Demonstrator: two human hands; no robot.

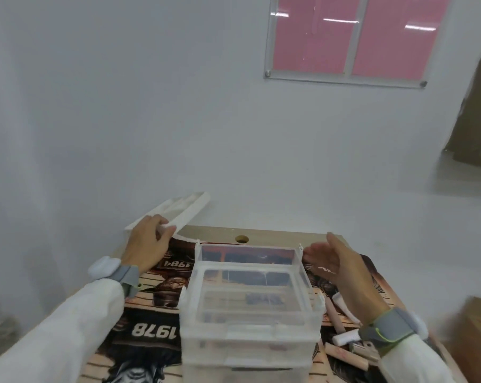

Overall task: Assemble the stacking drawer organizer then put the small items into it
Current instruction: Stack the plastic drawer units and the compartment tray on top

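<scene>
A clear plastic stacking drawer organizer (250, 308) stands in the middle of the table, with stacked drawers and an open top frame. My left hand (148, 247) grips a white plastic panel (178, 211), held tilted in the air at the table's far left. To the right of the organizer's back corner, my right hand (336, 266) hovers with fingers spread and nothing in it. Small items (344, 338), among them white and beige cylinders and a metal clip, lie on the table under my right wrist.
The table (275, 236) carries a printed mat with "1984" and "1978" on it and has a round cable hole (241, 239) at the back. A white wall rises right behind it. A brown cardboard box (474, 338) sits at the right.
</scene>
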